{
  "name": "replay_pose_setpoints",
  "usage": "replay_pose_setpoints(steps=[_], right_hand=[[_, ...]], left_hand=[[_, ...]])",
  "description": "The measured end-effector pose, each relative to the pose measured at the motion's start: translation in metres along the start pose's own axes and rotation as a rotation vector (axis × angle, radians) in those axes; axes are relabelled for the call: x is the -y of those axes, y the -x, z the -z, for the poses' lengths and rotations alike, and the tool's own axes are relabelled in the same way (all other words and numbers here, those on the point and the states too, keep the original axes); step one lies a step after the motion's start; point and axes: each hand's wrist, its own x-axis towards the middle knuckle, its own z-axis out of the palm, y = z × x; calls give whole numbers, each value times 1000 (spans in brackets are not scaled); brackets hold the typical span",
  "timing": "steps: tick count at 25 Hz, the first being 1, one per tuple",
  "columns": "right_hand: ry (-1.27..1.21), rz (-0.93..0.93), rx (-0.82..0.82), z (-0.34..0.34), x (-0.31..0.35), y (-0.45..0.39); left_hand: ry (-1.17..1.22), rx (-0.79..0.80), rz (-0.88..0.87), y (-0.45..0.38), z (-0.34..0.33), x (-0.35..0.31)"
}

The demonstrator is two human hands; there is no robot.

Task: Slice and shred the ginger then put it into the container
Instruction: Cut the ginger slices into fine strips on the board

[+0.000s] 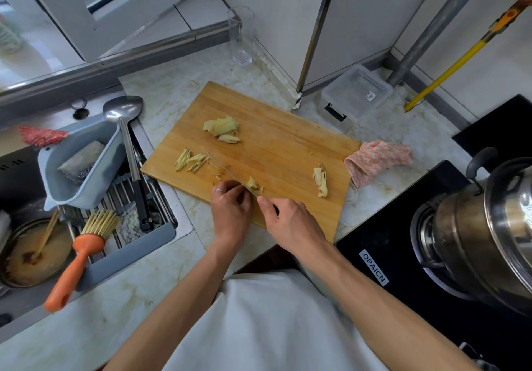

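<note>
Two hands meet at the ginger (252,182): left (230,209) pinching it, right (288,224) gripping knife (227,170).

Right hand (290,221) grips the knife (227,169) over ginger (252,183) (left hand (230,206) steadying it) on the cutting board (273,152).

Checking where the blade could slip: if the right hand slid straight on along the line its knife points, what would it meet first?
Probably the shredded ginger: the right hand aims the knife up-left across the cutting board, toward those shreds. Depth is unclear.
</note>
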Motion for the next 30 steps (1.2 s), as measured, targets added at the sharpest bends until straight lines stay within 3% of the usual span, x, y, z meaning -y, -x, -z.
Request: replay_pose_setpoints(steps=[9,30], right_hand=[[-43,-2,-4,-5,1,-6],[-195,-79,-10,-5,2,-3]], left_hand=[[55,13,82,-2,1,-8],[36,39,76,-2,4,-6]])
